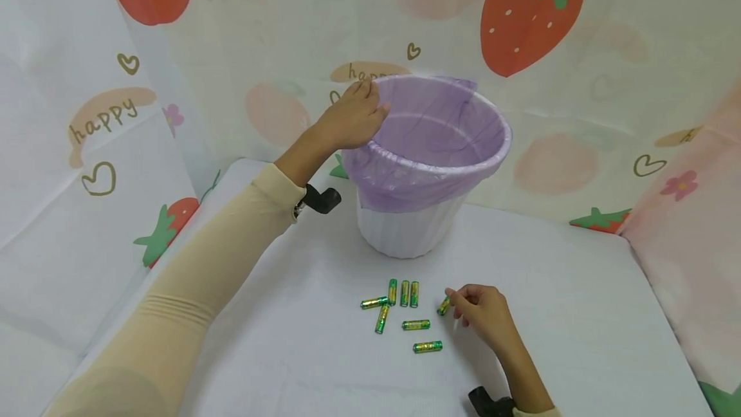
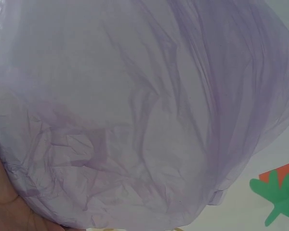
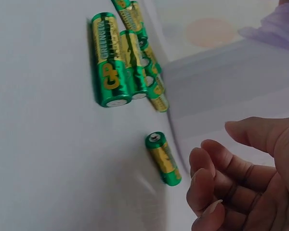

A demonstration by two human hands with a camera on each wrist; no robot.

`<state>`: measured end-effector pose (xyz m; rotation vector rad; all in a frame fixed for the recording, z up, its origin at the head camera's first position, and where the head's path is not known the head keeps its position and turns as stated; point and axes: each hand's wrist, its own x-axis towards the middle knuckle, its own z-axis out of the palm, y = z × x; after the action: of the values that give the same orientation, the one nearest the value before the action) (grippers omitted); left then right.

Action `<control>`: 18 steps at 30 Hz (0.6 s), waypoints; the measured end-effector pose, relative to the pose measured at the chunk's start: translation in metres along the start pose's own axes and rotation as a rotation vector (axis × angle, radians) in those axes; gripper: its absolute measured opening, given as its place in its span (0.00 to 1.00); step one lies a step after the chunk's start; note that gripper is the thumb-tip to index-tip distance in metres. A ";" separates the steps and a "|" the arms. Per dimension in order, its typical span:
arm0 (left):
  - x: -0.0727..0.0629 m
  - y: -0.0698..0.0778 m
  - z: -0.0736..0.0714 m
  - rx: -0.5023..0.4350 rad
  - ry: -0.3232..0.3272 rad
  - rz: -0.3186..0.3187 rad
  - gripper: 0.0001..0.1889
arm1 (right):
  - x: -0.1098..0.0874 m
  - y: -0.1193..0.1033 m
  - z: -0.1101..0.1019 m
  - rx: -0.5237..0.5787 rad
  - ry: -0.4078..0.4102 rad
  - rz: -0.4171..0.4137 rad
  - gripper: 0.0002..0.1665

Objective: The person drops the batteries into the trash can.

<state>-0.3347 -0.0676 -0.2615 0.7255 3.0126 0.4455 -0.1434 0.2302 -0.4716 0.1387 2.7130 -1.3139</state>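
A white waste bin (image 1: pixel 405 230) stands upright on the table, lined with a purple plastic bag (image 1: pixel 399 188) folded over its rim. My left hand (image 1: pixel 359 114) grips the bin's left rim over the bag. In the left wrist view the bag (image 2: pixel 135 120) fills most of the picture, and the hand (image 2: pixel 12 207) shows only at the lower left. Below the bin, my right hand (image 1: pixel 483 311) hovers beside a single green and gold battery (image 1: pixel 443 305). In the right wrist view its loosely curled fingers (image 3: pixel 202 190) are apart from that battery (image 3: pixel 163 159) and hold nothing.
Several more batteries (image 1: pixel 415 325) lie loosely grouped left of my right hand, in front of the bin. The white table (image 1: pixel 579 314) is backed by a strawberry-print cloth (image 1: pixel 550 192). Cloth walls rise at both sides.
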 end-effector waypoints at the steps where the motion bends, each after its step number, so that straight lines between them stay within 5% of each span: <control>1: 0.000 0.000 0.000 -0.003 0.002 0.001 0.35 | 0.000 0.001 0.001 -0.001 -0.001 0.002 0.19; 18: -0.003 0.002 -0.002 -0.011 0.004 0.001 0.35 | 0.007 0.018 0.008 -0.042 0.013 0.023 0.20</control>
<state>-0.3314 -0.0674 -0.2592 0.7267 3.0115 0.4636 -0.1470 0.2355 -0.4918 0.1743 2.7394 -1.2527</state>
